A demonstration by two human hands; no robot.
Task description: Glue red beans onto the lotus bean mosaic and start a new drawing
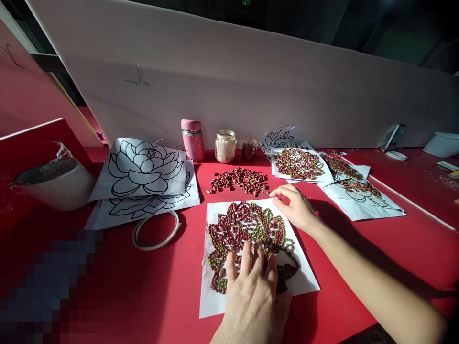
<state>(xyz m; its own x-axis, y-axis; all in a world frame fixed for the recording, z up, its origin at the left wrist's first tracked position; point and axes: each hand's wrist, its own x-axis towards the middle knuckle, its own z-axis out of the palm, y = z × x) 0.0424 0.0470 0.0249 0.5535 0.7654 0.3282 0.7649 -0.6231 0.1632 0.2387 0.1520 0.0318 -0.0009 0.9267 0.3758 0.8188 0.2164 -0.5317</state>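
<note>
Red beans glued on thin white paper sheet [251, 239]: light, floppy, fragile. Our left hand [251, 291] presses flat at 6 o'clock, grip apart; right hand [296, 206], loosely apart, touches its 2 o'clock corner.

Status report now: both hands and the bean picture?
Left hand flat on bean picture. Right hand at its upper edge, near loose red beans. Nothing blocking.

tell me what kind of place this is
Probably a craft work table. A flower picture made of beans lies under the left hand, loose red beans sit in a pile near the right hand, and blank flower outlines wait on the red table.
</note>
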